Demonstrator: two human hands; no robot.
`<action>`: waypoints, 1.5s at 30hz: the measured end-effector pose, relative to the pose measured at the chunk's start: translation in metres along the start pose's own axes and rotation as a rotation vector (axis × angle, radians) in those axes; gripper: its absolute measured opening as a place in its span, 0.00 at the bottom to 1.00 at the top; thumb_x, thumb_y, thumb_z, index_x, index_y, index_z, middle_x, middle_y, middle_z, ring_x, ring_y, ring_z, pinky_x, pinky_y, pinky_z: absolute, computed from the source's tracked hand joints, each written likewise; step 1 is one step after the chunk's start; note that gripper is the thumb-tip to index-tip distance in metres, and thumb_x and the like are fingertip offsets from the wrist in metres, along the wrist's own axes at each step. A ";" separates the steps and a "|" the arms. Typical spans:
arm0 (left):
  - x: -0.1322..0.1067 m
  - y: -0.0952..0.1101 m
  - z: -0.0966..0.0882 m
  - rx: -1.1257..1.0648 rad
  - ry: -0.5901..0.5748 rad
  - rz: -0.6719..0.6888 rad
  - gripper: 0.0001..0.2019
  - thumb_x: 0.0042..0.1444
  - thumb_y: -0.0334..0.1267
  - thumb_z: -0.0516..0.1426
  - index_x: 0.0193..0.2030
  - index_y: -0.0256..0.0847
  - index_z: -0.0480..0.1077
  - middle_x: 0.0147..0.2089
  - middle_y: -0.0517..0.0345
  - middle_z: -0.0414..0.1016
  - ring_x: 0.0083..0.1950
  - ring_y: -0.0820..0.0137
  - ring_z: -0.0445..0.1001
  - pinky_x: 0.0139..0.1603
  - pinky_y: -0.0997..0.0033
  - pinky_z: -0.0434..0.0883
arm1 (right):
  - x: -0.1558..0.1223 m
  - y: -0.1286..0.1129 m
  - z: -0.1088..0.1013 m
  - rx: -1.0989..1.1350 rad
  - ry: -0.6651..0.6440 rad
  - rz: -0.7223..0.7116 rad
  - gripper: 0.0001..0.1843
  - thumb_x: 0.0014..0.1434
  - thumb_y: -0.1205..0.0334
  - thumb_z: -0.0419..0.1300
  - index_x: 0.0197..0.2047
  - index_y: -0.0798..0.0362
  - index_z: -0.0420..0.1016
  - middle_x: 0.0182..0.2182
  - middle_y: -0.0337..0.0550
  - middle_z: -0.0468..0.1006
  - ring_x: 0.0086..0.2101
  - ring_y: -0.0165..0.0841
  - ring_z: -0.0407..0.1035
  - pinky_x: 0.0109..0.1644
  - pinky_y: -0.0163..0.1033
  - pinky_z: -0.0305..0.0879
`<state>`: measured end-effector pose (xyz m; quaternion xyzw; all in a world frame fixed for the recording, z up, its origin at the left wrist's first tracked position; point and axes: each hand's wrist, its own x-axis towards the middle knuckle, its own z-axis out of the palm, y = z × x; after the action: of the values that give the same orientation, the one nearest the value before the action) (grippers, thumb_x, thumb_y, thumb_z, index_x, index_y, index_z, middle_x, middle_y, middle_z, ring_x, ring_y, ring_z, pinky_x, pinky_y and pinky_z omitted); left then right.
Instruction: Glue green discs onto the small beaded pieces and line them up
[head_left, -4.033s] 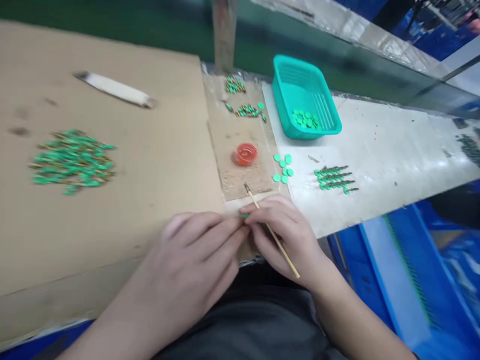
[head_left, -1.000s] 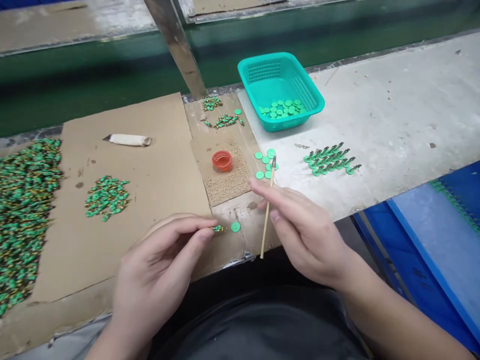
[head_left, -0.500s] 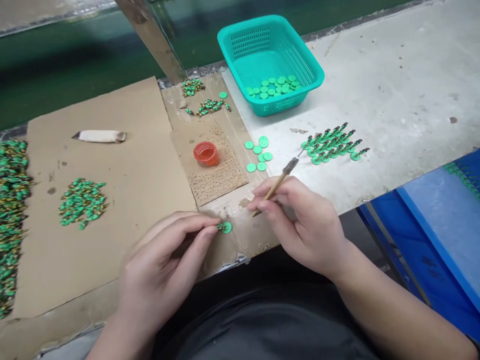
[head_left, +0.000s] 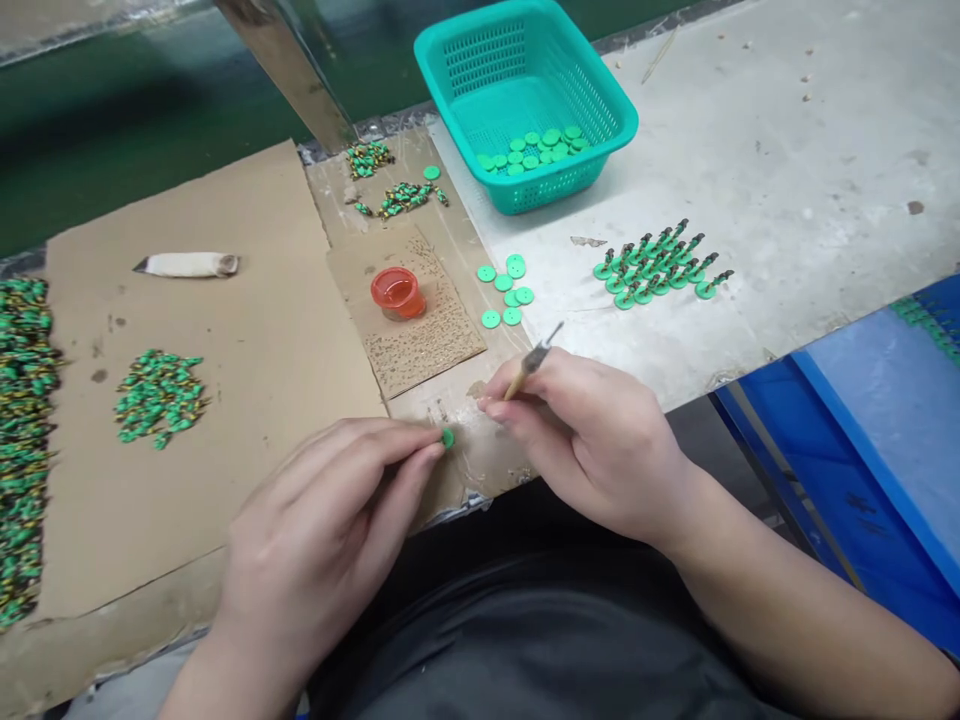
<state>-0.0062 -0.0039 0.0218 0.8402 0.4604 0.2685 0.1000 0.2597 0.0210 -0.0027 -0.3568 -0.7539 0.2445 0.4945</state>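
Between the thumb and fingertips of my left hand [head_left: 322,510] is a small green figure on a round green disc [head_left: 448,438]; the disc is tilted, and the fingers cover most of the figure. My right hand [head_left: 600,440], a short way to the right, is closed round a thin wooden-handled tool [head_left: 516,384] with a dark collar and a fine tip pointing up and away. Beyond my hands lie several loose green discs [head_left: 503,283]. To their right, figures on green disc bases [head_left: 660,265] stand in rows.
An orange-red cup [head_left: 398,293] of liquid stands on a speckled cardboard piece [head_left: 427,360]. Behind is a teal basket [head_left: 525,200] with discs inside. Piles of small green figures [head_left: 159,397] and a white, dark-tipped tool [head_left: 187,265] lie on cardboard at left. A blue bin [head_left: 862,450] is right.
The disc in my left hand has turned from nearly flat to tilted, showing narrower. The tool in my right hand has swung, its tip drawn back from the rows. The view has shifted slightly.
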 end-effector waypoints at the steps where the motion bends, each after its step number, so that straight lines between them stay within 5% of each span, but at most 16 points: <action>1: 0.000 0.001 0.001 0.007 0.011 0.007 0.07 0.77 0.32 0.67 0.56 0.48 0.84 0.50 0.61 0.92 0.48 0.69 0.90 0.61 0.70 0.83 | 0.000 -0.001 -0.002 -0.009 -0.007 -0.003 0.05 0.88 0.63 0.61 0.56 0.48 0.79 0.48 0.41 0.92 0.47 0.36 0.89 0.53 0.41 0.84; 6: -0.005 -0.002 0.010 -0.065 0.114 -0.042 0.05 0.74 0.31 0.71 0.51 0.47 0.86 0.47 0.64 0.93 0.47 0.76 0.88 0.58 0.78 0.81 | 0.000 -0.005 -0.005 0.004 -0.062 0.065 0.10 0.88 0.54 0.63 0.51 0.46 0.78 0.43 0.40 0.88 0.44 0.36 0.88 0.52 0.40 0.82; 13: -0.007 -0.006 0.019 -0.155 0.169 -0.097 0.06 0.74 0.32 0.72 0.50 0.51 0.88 0.47 0.69 0.93 0.46 0.79 0.89 0.56 0.82 0.81 | 0.005 -0.006 0.014 0.029 -0.161 0.074 0.14 0.91 0.49 0.55 0.63 0.46 0.79 0.45 0.40 0.84 0.49 0.37 0.86 0.56 0.39 0.81; 21: -0.007 -0.005 0.019 -0.161 0.178 -0.121 0.05 0.74 0.34 0.72 0.50 0.51 0.89 0.47 0.69 0.93 0.46 0.79 0.89 0.56 0.81 0.81 | 0.005 -0.003 0.018 0.061 -0.142 0.026 0.10 0.89 0.53 0.60 0.59 0.47 0.79 0.46 0.40 0.88 0.45 0.35 0.85 0.55 0.38 0.79; 31: -0.009 -0.005 0.018 -0.155 0.189 -0.120 0.05 0.73 0.33 0.72 0.47 0.50 0.88 0.45 0.69 0.92 0.45 0.77 0.89 0.54 0.79 0.83 | 0.002 -0.012 0.026 -0.099 -0.184 0.001 0.15 0.91 0.59 0.54 0.71 0.49 0.78 0.48 0.40 0.87 0.45 0.35 0.84 0.53 0.38 0.79; 37: -0.009 -0.001 0.016 -0.162 0.166 -0.156 0.07 0.74 0.31 0.69 0.46 0.49 0.88 0.45 0.64 0.93 0.44 0.71 0.91 0.50 0.74 0.85 | 0.002 -0.015 0.032 -0.113 -0.226 -0.054 0.17 0.89 0.68 0.50 0.64 0.47 0.80 0.46 0.40 0.86 0.48 0.35 0.83 0.57 0.39 0.79; 42: -0.006 -0.006 0.015 -0.161 0.139 -0.102 0.08 0.71 0.31 0.72 0.49 0.50 0.90 0.47 0.61 0.95 0.45 0.68 0.92 0.54 0.71 0.86 | 0.010 -0.003 0.027 -0.012 -0.100 -0.027 0.11 0.91 0.57 0.55 0.56 0.50 0.77 0.44 0.40 0.87 0.42 0.34 0.82 0.50 0.38 0.76; 45: -0.006 -0.005 0.016 -0.136 0.155 -0.092 0.08 0.72 0.31 0.71 0.51 0.51 0.91 0.49 0.61 0.95 0.47 0.69 0.92 0.56 0.71 0.85 | 0.017 0.000 0.022 -0.029 -0.167 0.010 0.15 0.91 0.56 0.53 0.51 0.48 0.77 0.43 0.40 0.85 0.44 0.35 0.82 0.54 0.39 0.76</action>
<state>-0.0036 -0.0043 0.0042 0.7862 0.4855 0.3585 0.1330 0.2349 0.0339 -0.0021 -0.3460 -0.7942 0.2650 0.4235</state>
